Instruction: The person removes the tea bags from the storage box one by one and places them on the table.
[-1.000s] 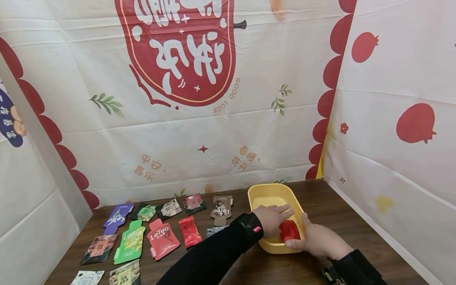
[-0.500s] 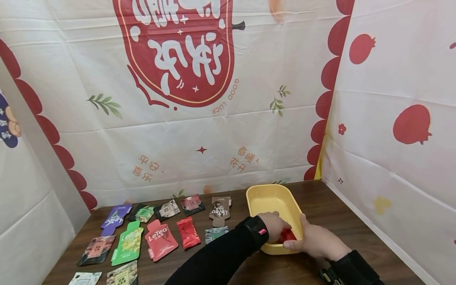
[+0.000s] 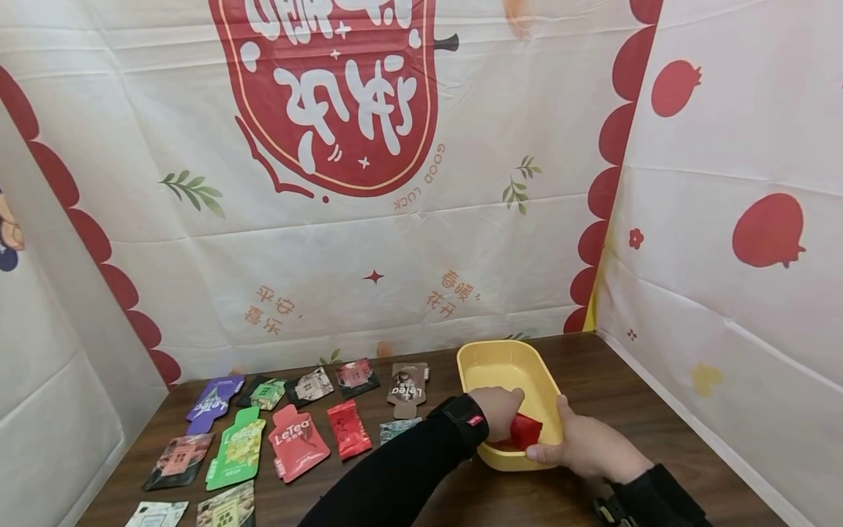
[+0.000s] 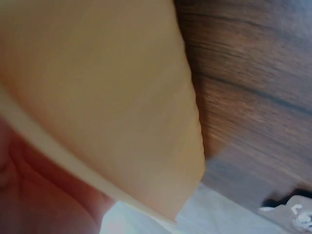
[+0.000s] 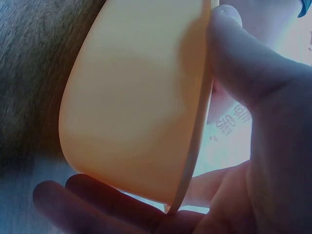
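Note:
A yellow plastic tub [image 3: 543, 391] stands on the table. My left hand [image 3: 495, 411] reaches into its near end, fingers curled against a shiny red packet [image 3: 527, 432] that shows at their right side. The hand covers part of this packet. My right hand [image 3: 589, 445] grips the tub's right side near the front corner, its thumb at the near rim and its fingers along the outer wall. In the right wrist view, the thumb and fingers [image 5: 114, 200] lie round the tub wall. From the left wrist, the tub's outer wall [image 4: 107, 97] fills much of the view, hiding the fingertips.
Several sachets lie left of the tub, among them a purple one [image 3: 216, 401], a green one [image 3: 238, 450], a pink one [image 3: 298, 443] and a red one [image 3: 349, 430]. A brown sachet [image 3: 407, 388] is nearest the tub. Printed cloth [image 3: 369, 249] walls in the table.
My left hand has gone from spread fingers over the red packet to curled fingers at it, and has shifted slightly left. The right hand has stayed on the tub.

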`<state>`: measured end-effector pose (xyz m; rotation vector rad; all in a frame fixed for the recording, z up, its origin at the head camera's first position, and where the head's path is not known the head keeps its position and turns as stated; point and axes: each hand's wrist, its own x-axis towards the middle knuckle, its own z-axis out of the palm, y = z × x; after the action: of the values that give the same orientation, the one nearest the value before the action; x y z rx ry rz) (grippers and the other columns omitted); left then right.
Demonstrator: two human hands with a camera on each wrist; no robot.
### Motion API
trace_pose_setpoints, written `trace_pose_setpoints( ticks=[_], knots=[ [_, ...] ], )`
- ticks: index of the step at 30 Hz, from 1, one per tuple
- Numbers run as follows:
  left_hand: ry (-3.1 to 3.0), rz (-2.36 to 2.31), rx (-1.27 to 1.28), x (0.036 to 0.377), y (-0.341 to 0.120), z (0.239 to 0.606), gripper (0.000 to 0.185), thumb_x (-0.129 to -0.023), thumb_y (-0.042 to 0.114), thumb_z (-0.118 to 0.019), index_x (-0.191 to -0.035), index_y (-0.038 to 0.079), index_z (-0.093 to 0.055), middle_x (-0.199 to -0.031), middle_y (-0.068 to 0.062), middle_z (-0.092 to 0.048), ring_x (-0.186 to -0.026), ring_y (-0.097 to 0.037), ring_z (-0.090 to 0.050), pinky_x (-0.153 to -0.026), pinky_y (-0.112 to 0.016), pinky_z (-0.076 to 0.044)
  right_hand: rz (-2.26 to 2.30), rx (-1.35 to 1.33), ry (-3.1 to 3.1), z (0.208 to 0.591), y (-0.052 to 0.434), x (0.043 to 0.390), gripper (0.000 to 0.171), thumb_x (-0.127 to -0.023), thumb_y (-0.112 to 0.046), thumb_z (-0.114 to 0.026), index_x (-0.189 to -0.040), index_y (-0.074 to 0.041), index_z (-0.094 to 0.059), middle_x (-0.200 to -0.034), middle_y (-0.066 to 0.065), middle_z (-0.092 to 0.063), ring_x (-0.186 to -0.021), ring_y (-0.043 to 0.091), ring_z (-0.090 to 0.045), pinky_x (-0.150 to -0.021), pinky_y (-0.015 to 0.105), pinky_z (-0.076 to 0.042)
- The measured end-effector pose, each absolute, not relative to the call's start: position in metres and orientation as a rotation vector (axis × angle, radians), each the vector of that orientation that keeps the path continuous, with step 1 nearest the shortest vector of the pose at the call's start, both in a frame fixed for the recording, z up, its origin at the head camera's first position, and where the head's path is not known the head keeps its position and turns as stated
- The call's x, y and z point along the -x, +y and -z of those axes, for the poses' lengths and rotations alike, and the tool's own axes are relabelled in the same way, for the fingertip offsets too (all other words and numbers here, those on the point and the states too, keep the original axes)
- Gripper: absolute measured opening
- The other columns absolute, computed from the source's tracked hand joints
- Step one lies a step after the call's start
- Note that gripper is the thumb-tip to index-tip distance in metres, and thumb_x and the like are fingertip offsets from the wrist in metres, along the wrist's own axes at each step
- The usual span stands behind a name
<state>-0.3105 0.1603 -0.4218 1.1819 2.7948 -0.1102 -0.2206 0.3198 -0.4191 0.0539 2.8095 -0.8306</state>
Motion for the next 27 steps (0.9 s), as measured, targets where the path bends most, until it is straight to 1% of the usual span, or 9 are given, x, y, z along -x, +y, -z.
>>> trace_pose_setpoints(
  ticks=[3, 5, 10, 15, 17, 20, 23, 25, 27],
  knots=[
    [2.796, 0.059, -1.296, 0.316, 0.15, 0.417, 0.023, -0.087, 0.022, -0.077, -0.103, 0.021, -0.061, -0.076, 0.008, -0.055, -0.068, -0.007, -0.051, -0.063, -0.021, -0.04, 0.828, -0.041, 2.816, 0.418, 0.319, 0.221, 0.128, -0.076, -0.064, -0.075, -0.146, 0.022, -0.012, -0.126, 0.033, -0.055, -0.101, 0.034, -0.06, -0.084, 0.059, -0.047],
    [2.805, -0.013, -1.35, 0.321, 0.141, 0.412, 0.02, -0.087, 0.024, -0.079, -0.098, 0.02, -0.062, -0.075, 0.009, -0.054, -0.069, -0.006, -0.05, -0.063, -0.02, -0.04, 0.819, -0.024, 2.829, 0.416, 0.319, 0.222, 0.128, -0.077, -0.065, -0.074, -0.146, 0.022, -0.011, -0.127, 0.034, -0.054, -0.104, 0.035, -0.06, -0.085, 0.058, -0.047],
    [2.855, -0.36, -1.386, 0.328, 0.109, 0.397, 0.028, -0.087, 0.032, -0.079, -0.091, 0.017, -0.056, -0.073, 0.009, -0.052, -0.065, -0.007, -0.05, -0.057, -0.021, -0.039, 0.787, 0.0, 2.857, 0.412, 0.317, 0.221, 0.128, -0.079, -0.064, -0.073, -0.146, 0.024, -0.009, -0.129, 0.036, -0.053, -0.106, 0.035, -0.06, -0.085, 0.056, -0.047],
    [2.789, -0.858, -1.352, 0.324, 0.075, 0.386, 0.026, -0.088, 0.021, -0.074, -0.091, 0.014, -0.049, -0.072, 0.007, -0.051, -0.06, -0.007, -0.048, -0.051, -0.02, -0.039, 0.759, -0.007, 2.867, 0.41, 0.318, 0.219, 0.128, -0.079, -0.065, -0.072, -0.145, 0.025, -0.008, -0.129, 0.038, -0.052, -0.11, 0.038, -0.059, -0.087, 0.057, -0.046],
    [2.733, -1.044, -1.331, 0.319, 0.061, 0.382, 0.028, -0.087, 0.018, -0.074, -0.093, 0.014, -0.047, -0.075, 0.005, -0.051, -0.062, -0.008, -0.048, -0.052, -0.021, -0.04, 0.755, -0.004, 2.868, 0.41, 0.318, 0.219, 0.128, -0.08, -0.065, -0.072, -0.144, 0.025, -0.008, -0.13, 0.038, -0.052, -0.111, 0.039, -0.058, -0.088, 0.058, -0.045],
    [2.663, -1.245, -1.315, 0.307, 0.039, 0.374, 0.034, -0.085, 0.017, -0.074, -0.097, 0.012, -0.043, -0.081, 0.0, -0.05, -0.067, -0.01, -0.048, -0.055, -0.023, -0.041, 0.757, 0.001, 2.863, 0.412, 0.317, 0.218, 0.127, -0.08, -0.064, -0.072, -0.144, 0.025, -0.008, -0.128, 0.038, -0.053, -0.109, 0.038, -0.059, -0.088, 0.059, -0.045],
    [2.618, -1.364, -1.342, 0.293, 0.015, 0.365, 0.034, -0.081, 0.012, -0.067, -0.101, 0.012, -0.039, -0.087, -0.004, -0.047, -0.07, -0.013, -0.046, -0.057, -0.025, -0.039, 0.766, -0.008, 2.859, 0.416, 0.318, 0.217, 0.128, -0.079, -0.063, -0.073, -0.145, 0.024, -0.008, -0.127, 0.037, -0.054, -0.108, 0.037, -0.059, -0.088, 0.059, -0.045],
    [2.604, -1.418, -1.395, 0.283, -0.001, 0.359, 0.038, -0.073, 0.007, -0.061, -0.101, 0.012, -0.037, -0.091, -0.004, -0.044, -0.073, -0.014, -0.044, -0.059, -0.026, -0.036, 0.775, -0.008, 2.858, 0.419, 0.319, 0.216, 0.127, -0.079, -0.063, -0.074, -0.145, 0.024, -0.008, -0.127, 0.037, -0.054, -0.108, 0.037, -0.059, -0.088, 0.059, -0.045],
    [2.623, -1.453, -1.446, 0.272, -0.016, 0.353, 0.04, -0.068, 0.004, -0.06, -0.099, 0.012, -0.036, -0.095, -0.003, -0.042, -0.075, -0.015, -0.042, -0.059, -0.026, -0.035, 0.777, -0.011, 2.861, 0.421, 0.319, 0.215, 0.127, -0.079, -0.062, -0.074, -0.145, 0.025, -0.008, -0.126, 0.037, -0.054, -0.107, 0.037, -0.059, -0.088, 0.059, -0.045]
  ],
)
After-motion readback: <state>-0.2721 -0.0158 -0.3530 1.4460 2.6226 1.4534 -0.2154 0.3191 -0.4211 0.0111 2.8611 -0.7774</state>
